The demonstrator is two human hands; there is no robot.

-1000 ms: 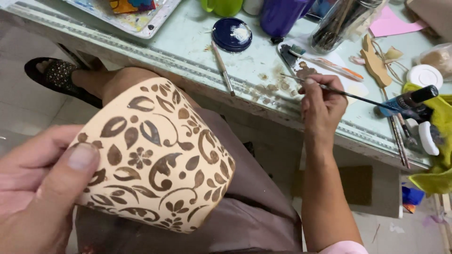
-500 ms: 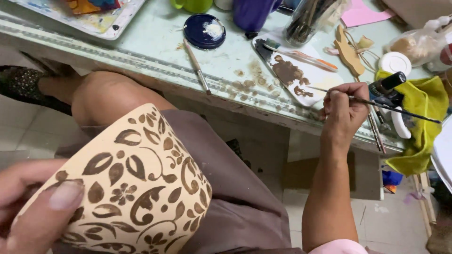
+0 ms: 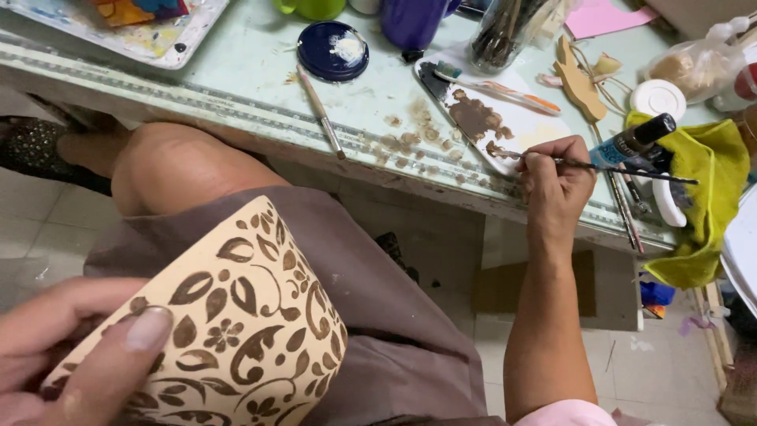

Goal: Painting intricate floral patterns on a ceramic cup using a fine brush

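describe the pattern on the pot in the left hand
Brown leaves, flowers and curling vines painted on a tan pot, seen in the head view.

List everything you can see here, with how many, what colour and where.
Tan clay pot with brown leaf pattern: one, on the lap, lower left.
Thin dark-handled paintbrush: one, in the right hand.
White palette with brown paint: one, on the table, under the brush tip.
Round dark blue lid: one, table top centre.
Spare wooden-handled brush: one, lying beside the lid.
Purple mug: one, top centre.
Clear jar of brushes: one, right of the mug.
Yellow-green cloth: one, right table edge.
Pale green table: one.
Left hand: holds the pot.
Right hand: fingers grip the paintbrush.
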